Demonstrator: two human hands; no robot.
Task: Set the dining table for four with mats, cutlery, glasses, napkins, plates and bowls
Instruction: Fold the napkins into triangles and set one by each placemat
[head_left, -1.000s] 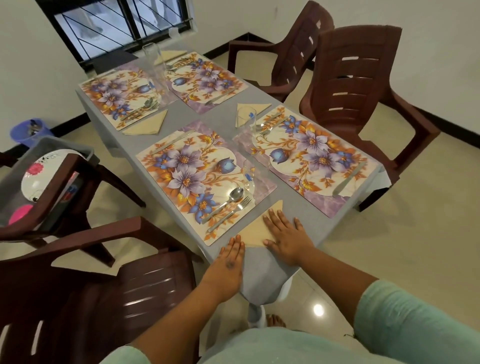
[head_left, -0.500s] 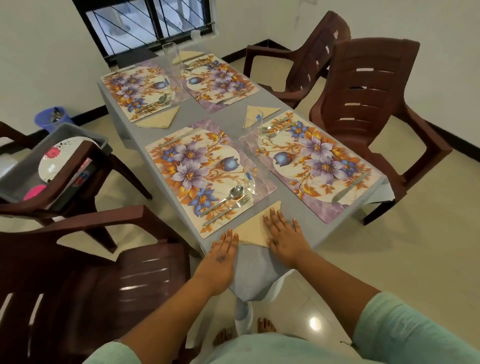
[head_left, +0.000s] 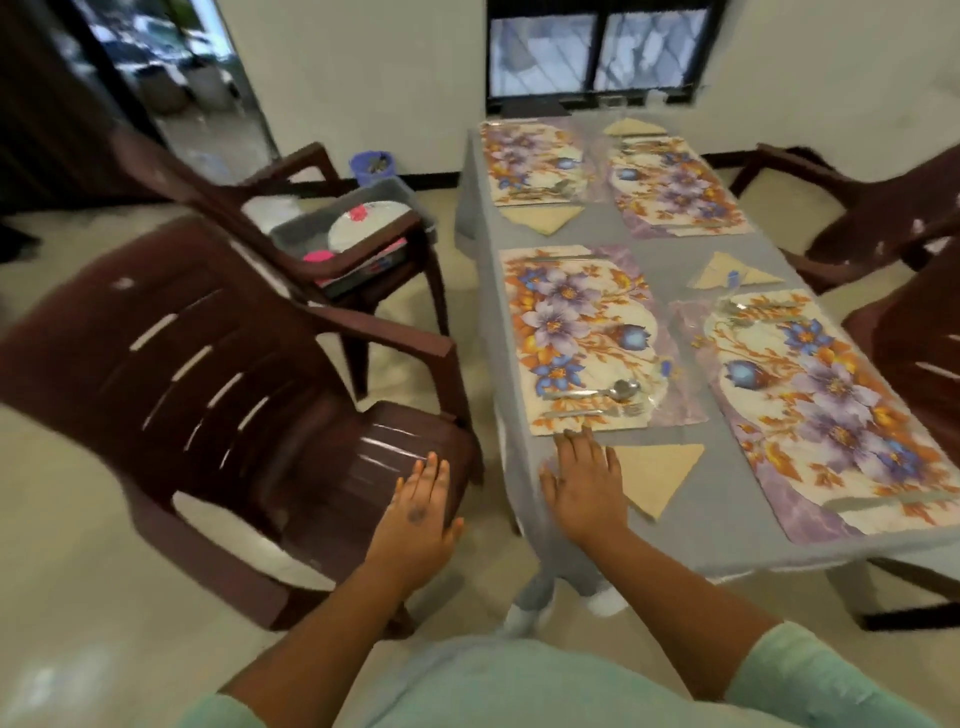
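A grey table carries several floral mats, each with a folded tan napkin beside it. On the near left mat lie a spoon and a fork, with a clear glass at its right edge. My right hand rests flat on the table's near left corner, touching the left tip of the nearest napkin. My left hand hovers with straight fingers over the seat of a brown chair, off the table. The view is motion-blurred.
A second brown chair behind the first holds a grey bin with white plates and pink items. More brown chairs stand along the table's right side. A blue bucket sits by the wall under the window.
The view has swung left. My left hand left the table edge and moved out over the chair seat. My right hand slid left, from on top of the napkin to its left tip.
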